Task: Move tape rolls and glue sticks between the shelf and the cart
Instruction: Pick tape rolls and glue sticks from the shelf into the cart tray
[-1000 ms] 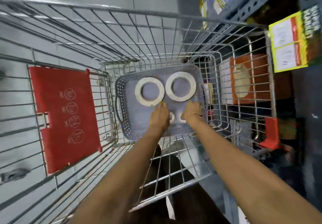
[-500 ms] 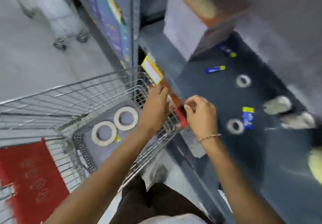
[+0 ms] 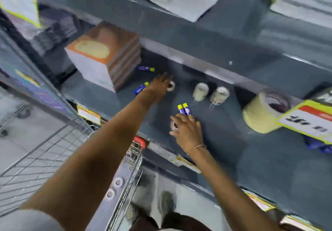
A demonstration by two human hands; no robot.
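- the left hand (image 3: 159,88) reaches far onto the dark shelf (image 3: 224,140), fingers spread and laid over a small tape roll (image 3: 171,86); the roll's right edge shows past the fingertips. whether the grip has closed on it i cannot tell.
- the right hand (image 3: 186,132) lies nearer the shelf's front edge, palm down, with a second small tape roll (image 3: 173,126) at its thumb side. the fingers touch the roll, but whether the grip has closed on it i cannot tell.
- a pair of glue sticks (image 3: 184,108), blue with yellow caps, lies side by side just beyond the right fingertips, touching or nearly so.
- a single glue stick (image 3: 140,88) lies just left of the left wrist, and another glue stick (image 3: 145,68) sits farther back, close to a stack of boxed goods (image 3: 102,56).
- two upright pale rolls (image 3: 209,92) stand side by side to the right of the left hand, well back on the shelf.
- a large cream tape roll (image 3: 260,112) lies on its side farther right, behind a yellow price tag (image 3: 309,121).
- the wire cart (image 3: 36,158) stands at lower left, its red-tipped corner against the shelf's front edge, under the left forearm.
- a thin bracelet (image 3: 196,148) circles the right wrist.
- motion blur softens much of the shelf.
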